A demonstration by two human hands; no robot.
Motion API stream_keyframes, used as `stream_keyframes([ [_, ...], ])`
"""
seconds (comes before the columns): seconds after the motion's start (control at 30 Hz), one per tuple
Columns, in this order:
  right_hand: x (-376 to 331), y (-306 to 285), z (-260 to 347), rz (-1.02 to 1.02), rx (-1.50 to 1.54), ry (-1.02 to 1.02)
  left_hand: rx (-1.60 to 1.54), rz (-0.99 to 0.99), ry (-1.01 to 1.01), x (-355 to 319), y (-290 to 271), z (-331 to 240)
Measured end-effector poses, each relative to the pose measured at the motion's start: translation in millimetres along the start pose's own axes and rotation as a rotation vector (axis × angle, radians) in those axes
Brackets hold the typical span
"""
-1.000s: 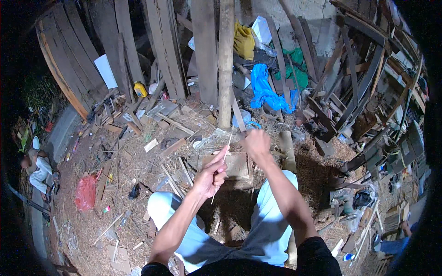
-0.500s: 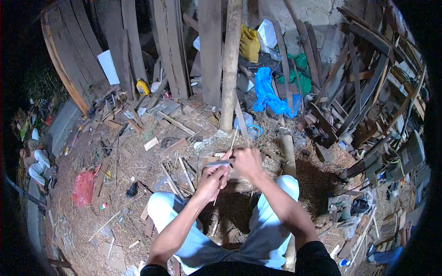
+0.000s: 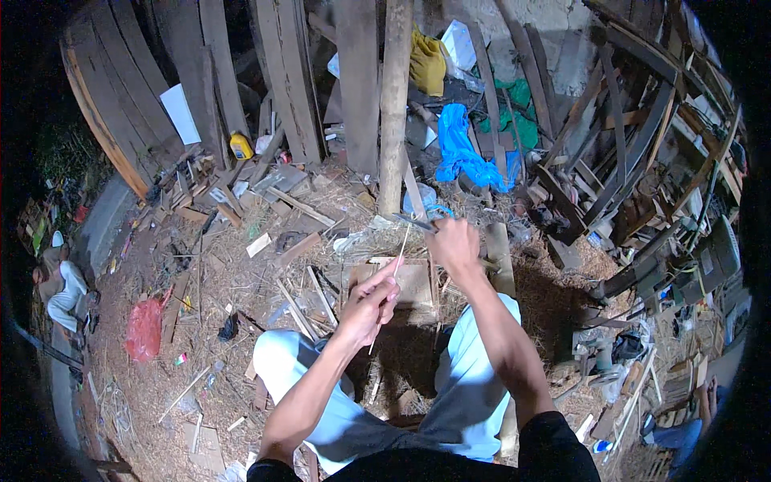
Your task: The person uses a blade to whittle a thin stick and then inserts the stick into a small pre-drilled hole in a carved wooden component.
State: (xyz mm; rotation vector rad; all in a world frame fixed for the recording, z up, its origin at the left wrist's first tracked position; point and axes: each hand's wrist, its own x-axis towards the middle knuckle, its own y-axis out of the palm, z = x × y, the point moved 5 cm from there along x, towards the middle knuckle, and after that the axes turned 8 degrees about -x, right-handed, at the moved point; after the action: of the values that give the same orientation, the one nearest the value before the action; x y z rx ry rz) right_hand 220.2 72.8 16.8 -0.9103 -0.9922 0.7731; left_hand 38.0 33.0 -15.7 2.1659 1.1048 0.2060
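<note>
A thin stick is pinched in the left hand, its long axis slanted forward and rightward; its far tip is placed just beside the knife clasped in the right hand, the nearer hand to that tip. Whether they touch cannot be told; the knife's handle is hidden.

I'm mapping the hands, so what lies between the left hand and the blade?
The head view shows the upper stretch of a thin pale stick there, running from the left hand toward the blade in the right hand.
</note>
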Motion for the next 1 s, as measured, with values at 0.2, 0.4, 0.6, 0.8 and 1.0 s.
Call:
stream_keyframes([
  [0.2, 14, 6, -24, 0.028, -0.022, 0.166, 0.006, -0.003, -0.034, -3, 2, 3],
  [0.4, -9, 20, -8, 0.021, 0.092, -0.069, 0.114, -0.057, -0.009, 0, -10, 2],
  [0.6, -40, 19, 39, 0.044, -0.026, -0.392, 0.069, -0.082, 0.014, 3, -15, 6],
  [0.8, -13, 15, 13, -0.019, -0.005, -0.241, 0.039, -0.081, 0.004, 1, -7, 3],
  [1.0, -34, 20, 31, 0.065, 0.100, -0.336, 0.020, -0.120, -0.030, 1, -9, 4],
])
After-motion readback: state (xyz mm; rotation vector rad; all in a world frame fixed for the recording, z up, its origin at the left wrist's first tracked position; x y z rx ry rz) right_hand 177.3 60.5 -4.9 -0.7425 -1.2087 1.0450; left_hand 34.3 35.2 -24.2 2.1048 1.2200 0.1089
